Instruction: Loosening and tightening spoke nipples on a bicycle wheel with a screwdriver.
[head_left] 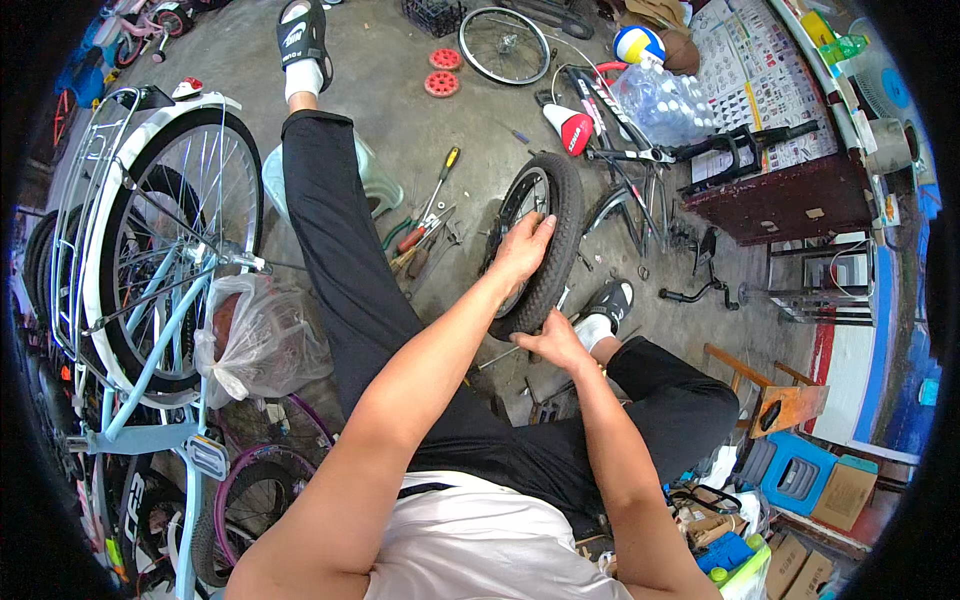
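A bicycle wheel (566, 215) with a black knobby tyre stands tilted on its edge between my legs. My left hand (525, 245) grips it across the tyre and rim on the upper left side, fingers partly hidden inside the wheel. Lower down, at the near end of the tyre, my right hand (557, 340) holds the wheel with the thumb out along the rubber and the other fingers largely hidden. Left of the wheel, hand tools lie on the concrete floor, among them a yellow-and-black screwdriver (447, 168) and a red-handled tool (412, 238).
A light-blue bicycle (150, 340) with a plastic bag (262, 340) stands at left. A bare wheel rim (505, 46), two red discs (441, 72) and a bicycle frame (630, 190) lie ahead. Bottled water (665, 102), a cabinet (785, 200) and a wooden stool (790, 408) are at right.
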